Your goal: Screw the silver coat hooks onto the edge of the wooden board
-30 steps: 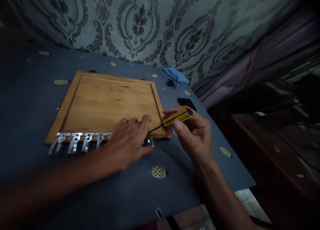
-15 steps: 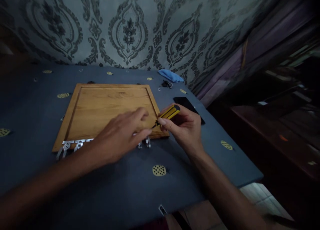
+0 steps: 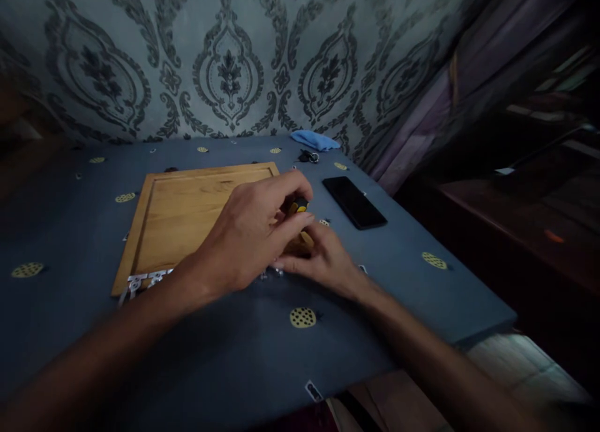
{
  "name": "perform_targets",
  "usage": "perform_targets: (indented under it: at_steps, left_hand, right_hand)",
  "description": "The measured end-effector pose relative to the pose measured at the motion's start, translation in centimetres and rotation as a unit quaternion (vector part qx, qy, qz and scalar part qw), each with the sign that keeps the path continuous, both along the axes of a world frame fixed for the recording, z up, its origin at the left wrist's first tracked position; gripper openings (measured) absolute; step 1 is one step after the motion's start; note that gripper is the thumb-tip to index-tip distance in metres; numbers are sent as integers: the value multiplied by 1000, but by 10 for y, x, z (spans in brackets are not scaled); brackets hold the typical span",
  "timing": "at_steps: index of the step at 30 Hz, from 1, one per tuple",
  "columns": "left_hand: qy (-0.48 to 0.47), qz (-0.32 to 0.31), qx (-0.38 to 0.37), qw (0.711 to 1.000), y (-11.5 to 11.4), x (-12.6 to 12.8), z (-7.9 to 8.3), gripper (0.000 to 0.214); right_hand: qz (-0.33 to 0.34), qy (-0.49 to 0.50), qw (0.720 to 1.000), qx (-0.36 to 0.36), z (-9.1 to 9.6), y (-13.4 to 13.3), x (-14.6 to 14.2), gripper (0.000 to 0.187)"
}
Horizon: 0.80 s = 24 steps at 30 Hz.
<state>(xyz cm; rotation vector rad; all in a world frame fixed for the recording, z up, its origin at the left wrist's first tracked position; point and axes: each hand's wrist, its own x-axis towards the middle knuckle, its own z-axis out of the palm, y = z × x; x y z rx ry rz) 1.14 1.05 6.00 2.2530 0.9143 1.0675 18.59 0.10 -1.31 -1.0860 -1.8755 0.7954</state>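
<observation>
A wooden panel (image 3: pixel 187 210) with a raised frame lies on the table. Metal hinges (image 3: pixel 147 279) sit along its near left edge, and more metal hinge parts (image 3: pixel 269 273) show under my hands at the near right. My left hand (image 3: pixel 246 232) is closed around a yellow and black screwdriver (image 3: pixel 299 204), its handle end showing between thumb and fingers. The screwdriver's tip is hidden. Close against it, my right hand (image 3: pixel 325 257) has its fingers curled at the panel's near right corner, by the hinge parts. What those fingers grip is hidden.
A black phone (image 3: pixel 354 202) lies right of the panel. Keys (image 3: pixel 308 157) and a blue cloth (image 3: pixel 315 140) are at the back, near the patterned wall (image 3: pixel 229 75). The blue tablecloth (image 3: pixel 225 357) has pineapple prints; the table's edge runs along the right.
The screwdriver has passed from my right hand to my left. My right hand has moved left and down to the panel's near corner, uncovering the phone. The view has shifted slightly.
</observation>
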Motion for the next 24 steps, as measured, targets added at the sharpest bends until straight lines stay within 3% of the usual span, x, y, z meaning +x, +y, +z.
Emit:
perform_targets:
  at_steps: [2, 4, 9, 18, 24]
  left_hand:
    - [7, 4, 6, 1000, 2, -3, -1, 10]
    - [11, 2, 9, 1000, 4, -4, -2, 10]
    - [16, -8, 14, 1000, 5, -3, -4, 10]
    - [52, 9, 30, 998, 6, -8, 0, 18]
    - [76, 33, 76, 994, 5, -3, -9, 11]
  right_hand:
    - [19, -43, 999, -24, -8, -7, 4, 67]
    - [21, -72, 997, -29, -15, -13, 7, 74]
    - [34, -88, 995, -20, -21, -14, 10, 54]
    - [59, -67, 996, -28, -18, -12, 9, 58]
    - [59, -75, 995, -20, -16, -11, 7, 38]
